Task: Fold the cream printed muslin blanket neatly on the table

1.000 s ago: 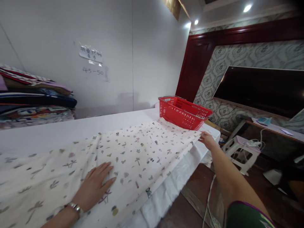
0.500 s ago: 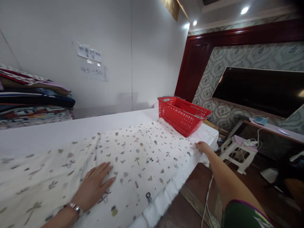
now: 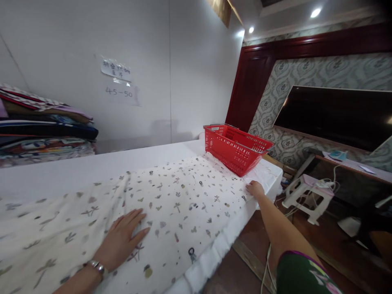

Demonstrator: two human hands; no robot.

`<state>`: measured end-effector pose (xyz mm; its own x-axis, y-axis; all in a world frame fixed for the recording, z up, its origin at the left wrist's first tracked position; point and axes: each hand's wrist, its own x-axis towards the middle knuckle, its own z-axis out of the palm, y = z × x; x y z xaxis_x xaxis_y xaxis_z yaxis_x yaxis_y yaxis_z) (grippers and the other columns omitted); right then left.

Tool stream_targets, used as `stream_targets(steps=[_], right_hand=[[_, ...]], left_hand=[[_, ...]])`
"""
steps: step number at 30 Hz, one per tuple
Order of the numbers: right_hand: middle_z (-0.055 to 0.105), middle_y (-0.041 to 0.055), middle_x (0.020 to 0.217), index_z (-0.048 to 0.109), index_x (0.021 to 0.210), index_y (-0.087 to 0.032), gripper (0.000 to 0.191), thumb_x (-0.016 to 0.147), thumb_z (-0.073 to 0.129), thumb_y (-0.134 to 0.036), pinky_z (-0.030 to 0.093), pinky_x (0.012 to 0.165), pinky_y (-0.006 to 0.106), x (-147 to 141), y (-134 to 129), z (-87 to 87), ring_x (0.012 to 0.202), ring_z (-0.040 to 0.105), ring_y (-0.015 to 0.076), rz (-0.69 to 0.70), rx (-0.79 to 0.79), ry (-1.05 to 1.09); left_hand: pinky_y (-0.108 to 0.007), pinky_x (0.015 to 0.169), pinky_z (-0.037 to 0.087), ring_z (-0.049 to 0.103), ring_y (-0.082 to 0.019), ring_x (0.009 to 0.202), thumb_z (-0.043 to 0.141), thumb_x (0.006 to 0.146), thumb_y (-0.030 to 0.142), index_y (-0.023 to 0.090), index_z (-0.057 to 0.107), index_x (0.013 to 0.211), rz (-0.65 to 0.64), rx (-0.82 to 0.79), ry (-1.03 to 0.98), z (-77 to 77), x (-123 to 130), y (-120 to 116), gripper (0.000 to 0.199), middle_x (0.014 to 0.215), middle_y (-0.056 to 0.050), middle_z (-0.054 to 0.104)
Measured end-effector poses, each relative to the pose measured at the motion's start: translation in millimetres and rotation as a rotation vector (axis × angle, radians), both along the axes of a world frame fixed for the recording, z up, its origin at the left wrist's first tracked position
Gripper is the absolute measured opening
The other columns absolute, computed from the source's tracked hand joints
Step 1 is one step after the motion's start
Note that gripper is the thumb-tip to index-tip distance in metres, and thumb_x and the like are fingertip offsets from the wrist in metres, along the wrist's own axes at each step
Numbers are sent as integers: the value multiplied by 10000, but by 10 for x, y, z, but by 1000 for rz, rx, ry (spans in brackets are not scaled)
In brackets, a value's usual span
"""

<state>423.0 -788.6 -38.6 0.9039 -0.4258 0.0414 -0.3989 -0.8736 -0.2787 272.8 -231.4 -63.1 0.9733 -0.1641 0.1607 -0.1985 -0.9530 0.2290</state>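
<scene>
A cream cloth (image 3: 180, 204) printed with small palms, birds and fruit lies spread along a white-covered table (image 3: 147, 156). My left hand (image 3: 127, 234), a bracelet on its wrist, rests flat on the cloth with fingers stretched out. At the cloth's far right corner, my right hand (image 3: 255, 189) has its fingers drawn together on the edge of the fabric; the fingertips are partly hidden. Just beyond that hand, a red plastic basket (image 3: 234, 151) with metal handles stands on the table.
Folded fabrics (image 3: 45, 126) are stacked at the far left. A white wall with paper signs (image 3: 118, 83) rises behind the table. To the right are a plastic stool (image 3: 306, 196) with a power strip and cable, a side table (image 3: 361, 165) and a wall-mounted screen (image 3: 333, 118).
My right hand has shifted slightly left along the cloth's edge. My left hand stays flat in the same place, and the basket has not moved.
</scene>
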Motion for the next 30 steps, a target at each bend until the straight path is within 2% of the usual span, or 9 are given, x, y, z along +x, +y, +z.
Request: stream_targets(steps=[3, 8, 12, 15, 21, 23, 25, 27, 30], right_hand=[[690, 95, 802, 665, 896, -166, 208, 775, 549, -289, 452, 627, 255, 21, -34, 23, 763, 646, 206, -31, 9, 51], [689, 135, 848, 681, 838, -143, 317, 786, 555, -429, 465, 663, 297, 118, -133, 108, 814, 648, 254, -40, -3, 104], [693, 122, 853, 686, 807, -154, 260, 778, 582, -390, 464, 691, 282, 109, -193, 146, 860, 646, 252, -26, -22, 111], [685, 124, 952, 672, 885, -168, 276, 834, 498, -375, 467, 686, 276, 17, -205, 117, 905, 639, 243, -55, -52, 85], [675, 149, 927, 652, 930, -146, 309, 857, 435, -355, 482, 684, 324, -157, -189, 49, 883, 642, 264, -79, -119, 86], [652, 178, 999, 633, 1006, -128, 334, 850, 444, -355, 481, 740, 375, -155, -157, 74, 956, 613, 301, -65, -159, 73], [589, 193, 1154, 576, 1138, -119, 384, 853, 437, -335, 447, 852, 422, -124, -77, 91, 1097, 536, 321, 13, -224, 0], [513, 170, 1281, 514, 1229, -125, 423, 868, 404, -315, 376, 973, 413, -88, 58, 57, 1209, 447, 283, 199, -277, -130], [442, 133, 1371, 471, 1286, -136, 471, 883, 365, -359, 305, 1053, 369, -78, 288, -109, 1279, 375, 225, 443, -270, -186]], left_hand=[[-480, 1094, 298, 374, -278, 1295, 384, 823, 571, 212, 561, 1224, 1, -1, 6, 2, 10, 1, 566, 1377, -60, 451], [-488, 1094, 289, 365, -282, 1300, 381, 820, 587, 209, 555, 1230, 1, 0, 15, 3, 6, -4, 585, 1386, -64, 438], [-488, 1081, 306, 390, -288, 1283, 387, 819, 588, 208, 563, 1222, 1, -4, 4, 43, -9, -17, 581, 1375, -76, 449], [-476, 1074, 320, 391, -283, 1283, 403, 820, 572, 218, 565, 1221, -18, 7, 11, 101, -18, -22, 559, 1374, -70, 449], [-509, 1087, 278, 331, -289, 1319, 397, 837, 559, 219, 529, 1258, -49, 59, 43, 205, -122, -36, 557, 1409, -79, 385], [-502, 1091, 274, 324, -281, 1323, 390, 843, 563, 236, 514, 1272, -38, 59, 50, 215, -200, -28, 552, 1419, -69, 371], [-499, 1090, 280, 329, -278, 1320, 394, 846, 565, 255, 504, 1279, -43, 34, 44, 216, -299, -5, 543, 1422, -59, 365], [-490, 1084, 299, 347, -278, 1311, 410, 844, 564, 266, 503, 1278, -64, 3, 25, 213, -412, 28, 534, 1417, -57, 372], [-467, 1081, 319, 356, -283, 1304, 453, 830, 563, 274, 521, 1262, -71, -11, -15, 212, -589, 90, 524, 1411, -57, 381]])
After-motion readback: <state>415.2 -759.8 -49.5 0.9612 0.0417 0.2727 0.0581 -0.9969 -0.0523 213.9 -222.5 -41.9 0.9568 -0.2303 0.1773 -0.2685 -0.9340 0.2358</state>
